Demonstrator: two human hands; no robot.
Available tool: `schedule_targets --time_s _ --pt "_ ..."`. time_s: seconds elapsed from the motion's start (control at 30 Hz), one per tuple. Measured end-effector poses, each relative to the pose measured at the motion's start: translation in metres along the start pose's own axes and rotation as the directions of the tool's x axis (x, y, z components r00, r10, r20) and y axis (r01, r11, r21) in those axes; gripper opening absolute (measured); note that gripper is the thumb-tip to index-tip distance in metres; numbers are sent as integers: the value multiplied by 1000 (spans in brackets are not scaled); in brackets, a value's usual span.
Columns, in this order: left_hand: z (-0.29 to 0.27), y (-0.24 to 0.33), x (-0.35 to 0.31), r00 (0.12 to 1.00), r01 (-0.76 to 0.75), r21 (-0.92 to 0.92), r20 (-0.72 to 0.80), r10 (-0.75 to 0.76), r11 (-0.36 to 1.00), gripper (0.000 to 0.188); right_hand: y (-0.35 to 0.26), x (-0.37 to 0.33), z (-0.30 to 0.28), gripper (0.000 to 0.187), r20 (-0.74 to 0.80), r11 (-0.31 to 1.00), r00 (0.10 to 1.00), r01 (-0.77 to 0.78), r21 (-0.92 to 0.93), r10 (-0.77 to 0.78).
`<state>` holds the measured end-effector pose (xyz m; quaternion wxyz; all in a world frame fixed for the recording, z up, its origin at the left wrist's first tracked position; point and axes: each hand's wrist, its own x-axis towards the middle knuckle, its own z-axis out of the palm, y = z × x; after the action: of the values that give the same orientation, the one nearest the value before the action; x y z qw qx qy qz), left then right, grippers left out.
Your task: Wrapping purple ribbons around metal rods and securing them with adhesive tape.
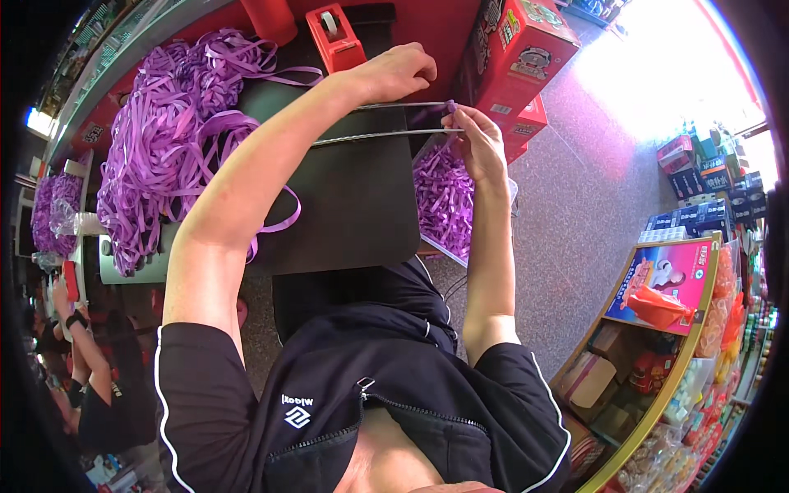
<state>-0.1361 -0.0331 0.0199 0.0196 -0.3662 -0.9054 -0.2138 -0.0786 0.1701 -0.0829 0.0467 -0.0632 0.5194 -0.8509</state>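
Observation:
My right hand [482, 141] pinches a small bit of purple ribbon [450, 107] at the end of a thin metal rod [411, 104]. A second, twisted-looking rod [370, 135] runs below it and ends by the same fingers. Both rods pass out of sight under my left forearm. My left hand [400, 70] is above the rods with curled fingers; whatever they hold is hidden. A large heap of loose purple ribbon [164, 140] lies on the left of the dark table [353, 205]. Short purple ribbon pieces [444, 193] fill a bin beside the table's right edge.
A red tape dispenser [335, 41] stands at the table's far side. Red cartons [526, 53] are stacked at the back right. A wooden display cabinet [633, 345] with packaged goods stands to my right. Another person's arm [86, 345] shows at far left, near more purple ribbon [56, 209].

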Motion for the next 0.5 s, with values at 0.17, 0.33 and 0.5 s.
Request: schedule_targets --time_s 0.17,0.33,0.5 --pt "-1 24 -6 958 233 -121 -139 -249 965 21 16 -2 4 22 -30 997 999 -24 72 26" --pt "2 47 -14 920 300 -217 -191 -342 929 20 24 -5 21 19 -54 983 998 -29 182 40" --pt "17 50 -18 915 262 -265 -236 -326 928 23 29 -4 34 20 -62 975 998 9 223 5"
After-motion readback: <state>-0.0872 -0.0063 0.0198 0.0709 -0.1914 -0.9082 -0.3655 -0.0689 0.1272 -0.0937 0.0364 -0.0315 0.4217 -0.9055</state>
